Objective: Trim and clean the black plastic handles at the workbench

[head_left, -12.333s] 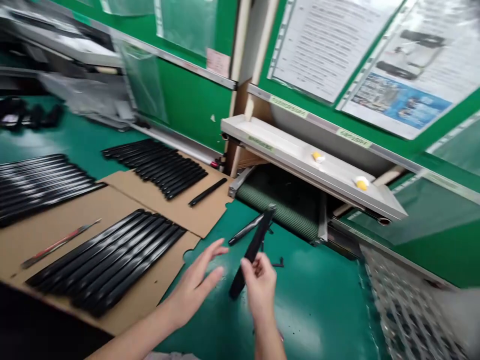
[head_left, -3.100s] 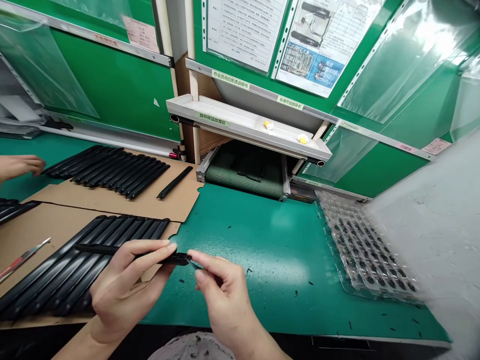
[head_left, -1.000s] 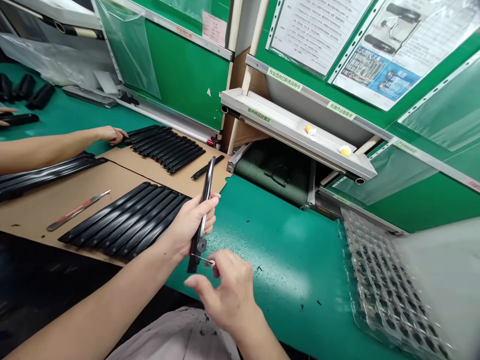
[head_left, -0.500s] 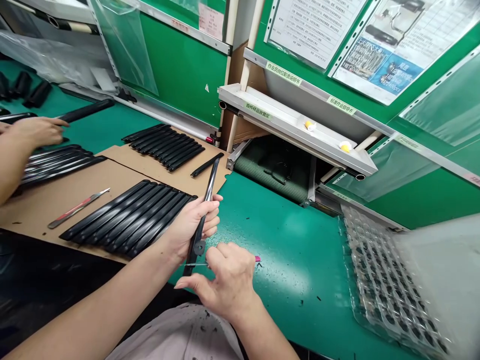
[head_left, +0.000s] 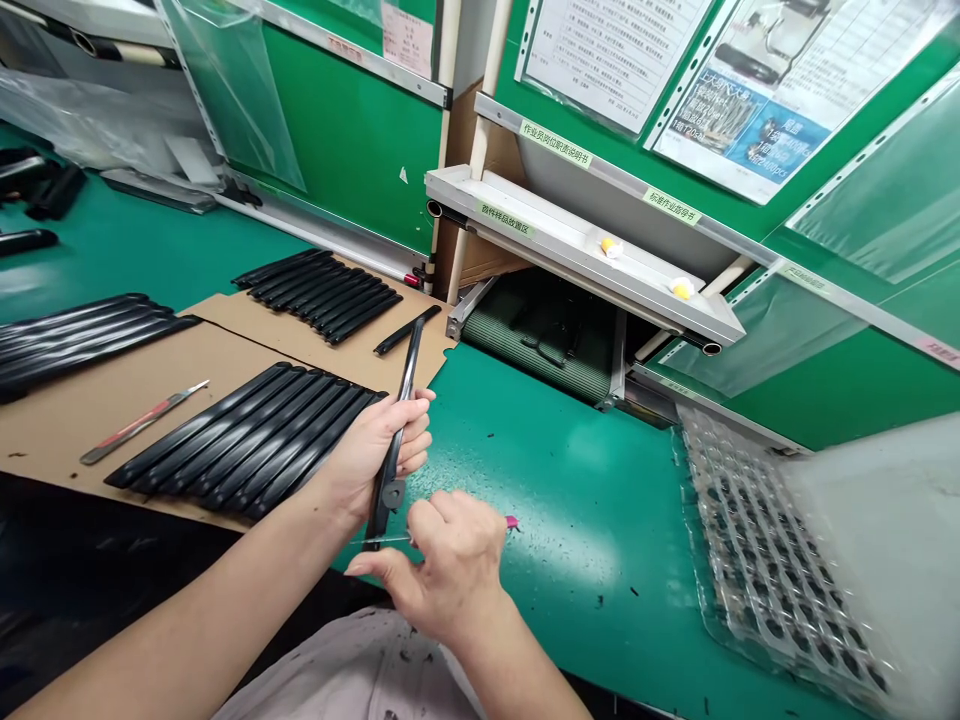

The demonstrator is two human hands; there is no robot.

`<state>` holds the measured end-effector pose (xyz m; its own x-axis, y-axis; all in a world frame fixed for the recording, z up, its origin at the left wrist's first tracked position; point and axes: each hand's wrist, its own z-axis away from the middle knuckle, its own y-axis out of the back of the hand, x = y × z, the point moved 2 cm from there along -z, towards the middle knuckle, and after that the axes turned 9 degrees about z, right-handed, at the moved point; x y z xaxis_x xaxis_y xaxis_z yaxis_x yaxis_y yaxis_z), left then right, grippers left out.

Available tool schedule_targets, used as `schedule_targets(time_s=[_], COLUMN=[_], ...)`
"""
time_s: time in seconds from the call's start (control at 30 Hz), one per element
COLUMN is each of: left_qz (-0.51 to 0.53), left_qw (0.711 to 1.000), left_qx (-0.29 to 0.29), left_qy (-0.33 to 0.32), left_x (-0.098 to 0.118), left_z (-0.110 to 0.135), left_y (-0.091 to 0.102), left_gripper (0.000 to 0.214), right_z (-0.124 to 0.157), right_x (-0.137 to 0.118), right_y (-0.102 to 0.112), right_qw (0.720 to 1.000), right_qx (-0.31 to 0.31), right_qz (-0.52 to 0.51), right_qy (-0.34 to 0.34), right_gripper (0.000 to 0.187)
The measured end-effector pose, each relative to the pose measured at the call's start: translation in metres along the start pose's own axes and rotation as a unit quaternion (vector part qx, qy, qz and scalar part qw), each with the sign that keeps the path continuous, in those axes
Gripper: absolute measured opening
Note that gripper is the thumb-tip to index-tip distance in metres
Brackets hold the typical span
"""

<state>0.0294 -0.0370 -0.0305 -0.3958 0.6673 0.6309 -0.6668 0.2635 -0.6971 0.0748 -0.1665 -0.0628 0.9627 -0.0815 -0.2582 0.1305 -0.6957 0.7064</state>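
Observation:
My left hand (head_left: 382, 448) is closed around a long, glossy black plastic strip (head_left: 409, 365), held at a slant above the bench. Near the strip's lower end sits a small round tab with a hole. In my right hand (head_left: 457, 560) is a scalpel (head_left: 390, 540); its thin blade lies across the strip's lower end, and a pink handle end pokes out on the far side. My right thumb is stretched out close under that end of the strip. Left of my hands, a row of similar black strips (head_left: 247, 435) lies on cardboard (head_left: 67, 425).
Another scalpel (head_left: 142, 422) rests on the cardboard. Further rows of black strips (head_left: 319, 295) lie behind and at far left. A conveyor belt (head_left: 544, 340) runs under a white shelf (head_left: 585, 245). At right stands a clear plastic tray (head_left: 780, 560). Dark scraps dot the green bench (head_left: 570, 480).
The blade has shifted slightly down toward the strip's lower end. Another person's hand with a black piece has left the view at far left. My left grip stays the same.

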Motion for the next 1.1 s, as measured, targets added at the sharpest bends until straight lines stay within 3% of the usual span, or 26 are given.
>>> schedule_targets(time_s=[0.27, 0.43, 0.53, 0.63, 0.73, 0.9, 1.1], left_qz=[0.057, 0.065, 0.088, 0.086, 0.053, 0.027, 0.102], left_qw=[0.998, 0.997, 0.996, 0.996, 0.998, 0.998, 0.993], left_qx=[0.026, 0.027, 0.008, -0.022, -0.015, -0.021, -0.062], left_qy=[-0.015, -0.028, -0.025, -0.018, -0.022, -0.049, -0.017], left_x=[0.006, 0.009, 0.013, 0.018, 0.021, 0.018, 0.01], left_z=[0.0, 0.001, 0.004, 0.007, 0.008, 0.007, 0.006], left_y=[0.006, 0.01, 0.01, 0.01, 0.013, 0.018, 0.022], left_gripper=[0.004, 0.004, 0.01, 0.022, 0.029, 0.022, 0.022], right_z=[0.001, 0.001, 0.0, -0.001, -0.006, -0.015, -0.018], right_x=[-0.004, -0.006, -0.007, -0.007, -0.005, 0.001, 0.002], right_y=[-0.005, -0.005, -0.006, -0.006, -0.004, -0.003, -0.005], right_qw=[0.999, 1.0, 0.999, 0.999, 0.999, 0.999, 0.998], right_qx=[0.002, 0.007, 0.025, 0.023, 0.018, -0.024, -0.035], right_qz=[-0.009, -0.003, -0.016, -0.028, -0.031, -0.042, -0.021], right_qy=[-0.038, -0.001, 0.02, 0.001, -0.02, 0.003, 0.039], right_gripper=[0.07, 0.071, 0.072, 0.071, 0.07, 0.074, 0.078])
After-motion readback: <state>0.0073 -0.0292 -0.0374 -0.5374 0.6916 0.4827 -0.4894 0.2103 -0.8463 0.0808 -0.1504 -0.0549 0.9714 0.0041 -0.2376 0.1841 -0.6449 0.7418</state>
